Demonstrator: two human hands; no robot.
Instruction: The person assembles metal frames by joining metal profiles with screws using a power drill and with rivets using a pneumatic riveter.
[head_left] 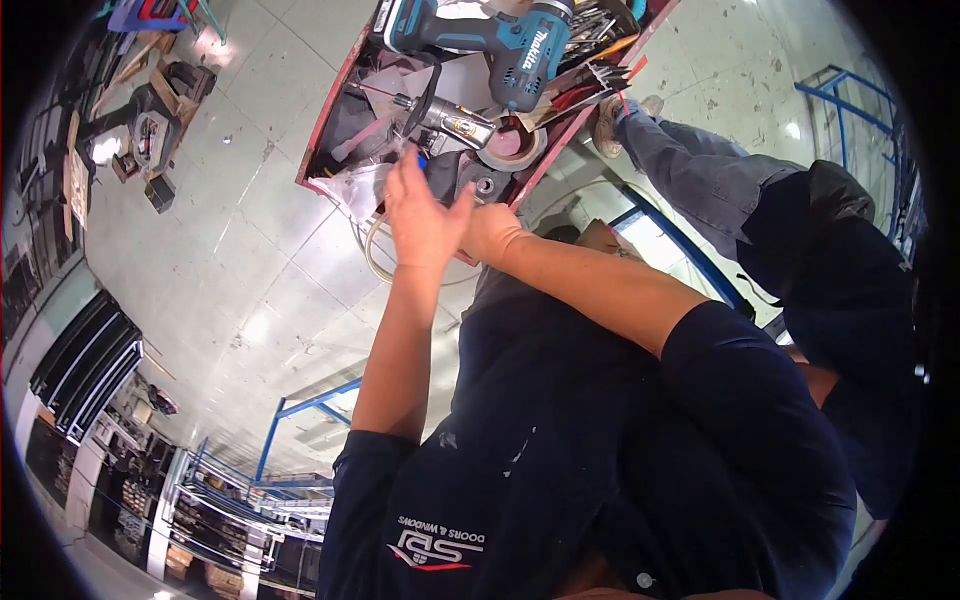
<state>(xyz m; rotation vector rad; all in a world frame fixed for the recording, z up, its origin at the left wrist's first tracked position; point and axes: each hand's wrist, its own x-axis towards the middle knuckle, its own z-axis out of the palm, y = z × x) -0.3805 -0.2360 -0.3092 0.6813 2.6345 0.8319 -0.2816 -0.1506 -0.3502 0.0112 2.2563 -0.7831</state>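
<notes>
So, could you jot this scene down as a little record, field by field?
Container: red box
Inside: teal-and-black cordless drill, silver power tool, tape roll
Left hand: open, thumb spread, at the box's near end
Right hand: beside the left, fingers mostly hidden
Bystander: another person, at the right
Floor: pale tiles
</notes>
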